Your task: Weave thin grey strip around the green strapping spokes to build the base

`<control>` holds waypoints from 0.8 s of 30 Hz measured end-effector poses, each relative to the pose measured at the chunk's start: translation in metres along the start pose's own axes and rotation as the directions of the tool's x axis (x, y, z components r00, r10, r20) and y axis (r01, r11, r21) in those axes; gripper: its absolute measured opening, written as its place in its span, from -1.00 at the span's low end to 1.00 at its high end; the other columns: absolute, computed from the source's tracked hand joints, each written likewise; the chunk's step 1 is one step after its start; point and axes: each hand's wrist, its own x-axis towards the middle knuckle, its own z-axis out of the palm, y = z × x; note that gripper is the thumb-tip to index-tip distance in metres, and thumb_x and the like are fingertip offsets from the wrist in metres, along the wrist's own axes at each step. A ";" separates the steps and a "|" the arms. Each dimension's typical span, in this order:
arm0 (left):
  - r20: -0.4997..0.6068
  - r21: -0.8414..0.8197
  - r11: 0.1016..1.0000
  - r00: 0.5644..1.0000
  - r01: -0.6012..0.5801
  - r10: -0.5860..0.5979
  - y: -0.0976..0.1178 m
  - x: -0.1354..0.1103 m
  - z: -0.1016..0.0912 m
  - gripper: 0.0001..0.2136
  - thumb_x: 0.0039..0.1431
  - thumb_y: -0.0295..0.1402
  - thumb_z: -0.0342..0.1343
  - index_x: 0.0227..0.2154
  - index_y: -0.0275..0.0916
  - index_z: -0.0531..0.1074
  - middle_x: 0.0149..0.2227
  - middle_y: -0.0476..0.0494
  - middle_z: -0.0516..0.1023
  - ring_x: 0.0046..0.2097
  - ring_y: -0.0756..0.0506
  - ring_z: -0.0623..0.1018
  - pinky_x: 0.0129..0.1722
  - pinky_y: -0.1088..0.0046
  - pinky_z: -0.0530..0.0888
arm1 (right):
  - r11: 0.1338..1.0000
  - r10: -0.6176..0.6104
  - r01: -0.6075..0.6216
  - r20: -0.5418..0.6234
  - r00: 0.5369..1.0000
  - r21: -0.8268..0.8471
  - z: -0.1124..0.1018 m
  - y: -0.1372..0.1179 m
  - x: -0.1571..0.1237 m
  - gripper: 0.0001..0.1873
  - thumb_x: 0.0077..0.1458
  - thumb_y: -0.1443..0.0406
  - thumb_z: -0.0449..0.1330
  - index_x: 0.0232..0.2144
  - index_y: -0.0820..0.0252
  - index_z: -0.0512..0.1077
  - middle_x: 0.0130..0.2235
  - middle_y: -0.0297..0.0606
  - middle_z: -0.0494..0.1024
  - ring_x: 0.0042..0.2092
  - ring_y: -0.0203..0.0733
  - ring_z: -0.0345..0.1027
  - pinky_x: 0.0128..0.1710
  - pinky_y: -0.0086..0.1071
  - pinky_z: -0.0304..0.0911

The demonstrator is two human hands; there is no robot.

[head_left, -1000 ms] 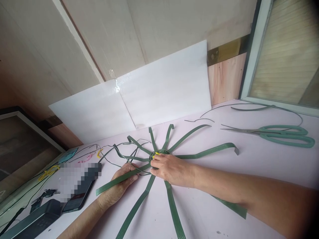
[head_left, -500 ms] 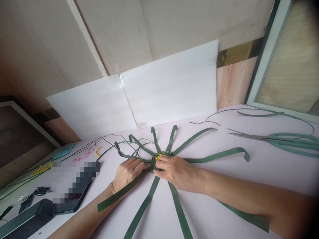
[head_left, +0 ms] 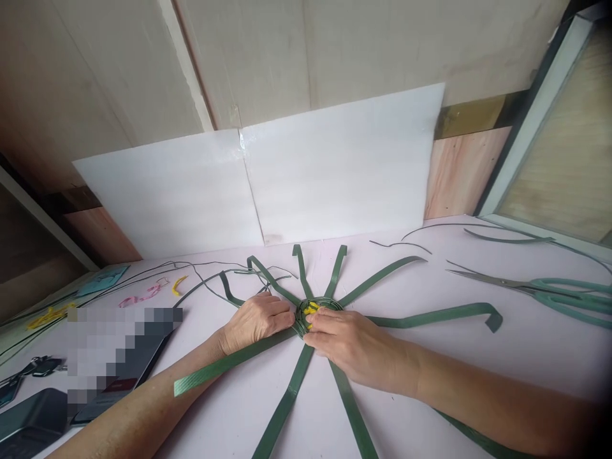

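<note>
A round woven centre (head_left: 329, 301) of thin green strands lies on the table, with yellow (head_left: 311, 308) showing in its middle. Flat green plastic strips (head_left: 289, 392) fan out from it in all directions, several with bent tips. My right hand (head_left: 356, 347) covers its right side, thumb and fingers pinched on its rim and middle. Beside the left rim, my left hand (head_left: 261, 319) is closed, its knuckles up and its fingertips at the weave. Exactly what lies under those fingers is hidden. Thin green strands (head_left: 205, 280) trail off behind the left hand.
Green-handled scissors (head_left: 564, 290) lie at the right, near loose green offcuts (head_left: 509, 237). At the left are a partly blurred dark phone (head_left: 138, 363), a black case (head_left: 36, 417), pink string (head_left: 143, 294) and yellow scraps (head_left: 50, 315). White foam sheets (head_left: 335, 172) lean against the wall.
The camera view has shifted, so the weave sits slightly lower and further right. My left fingers have moved up over the left strips to the rim; the right hand keeps its hold.
</note>
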 end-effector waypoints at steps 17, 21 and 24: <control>0.084 -0.406 0.892 0.980 0.199 -0.181 -0.007 -0.003 0.014 -0.70 0.39 -0.38 -0.15 -0.47 -0.26 0.34 -0.48 0.03 0.32 -0.44 0.03 0.28 -0.33 0.51 0.24 | 0.785 0.295 -0.296 0.092 0.951 0.545 -0.011 0.014 -0.002 -0.89 0.18 0.33 0.20 -0.40 0.22 0.48 -0.24 -0.21 0.53 -0.01 -0.10 0.38 0.04 -0.18 0.29; 0.092 -0.301 0.916 0.964 0.265 -0.249 0.006 -0.003 0.008 -0.69 0.37 -0.43 -0.16 -0.51 -0.25 0.30 -0.50 0.00 0.35 -0.44 0.00 0.32 -0.42 0.49 0.19 | 0.511 0.509 -0.504 0.227 0.830 0.696 -0.046 0.033 0.001 -0.73 0.20 0.15 0.15 -0.28 0.25 0.51 -0.22 -0.21 0.57 -0.14 -0.17 0.46 -0.05 -0.23 0.35; 0.165 -0.202 0.896 0.916 0.395 -0.367 0.029 -0.001 -0.004 -0.73 0.30 -0.52 -0.12 -0.54 -0.24 0.28 -0.52 -0.01 0.34 -0.48 0.00 0.30 -0.49 0.47 0.12 | 0.541 0.606 -0.610 0.234 0.760 0.580 -0.086 0.053 -0.003 -0.66 0.13 0.08 0.16 -0.29 0.24 0.52 -0.24 -0.22 0.58 -0.16 -0.13 0.45 -0.07 -0.22 0.34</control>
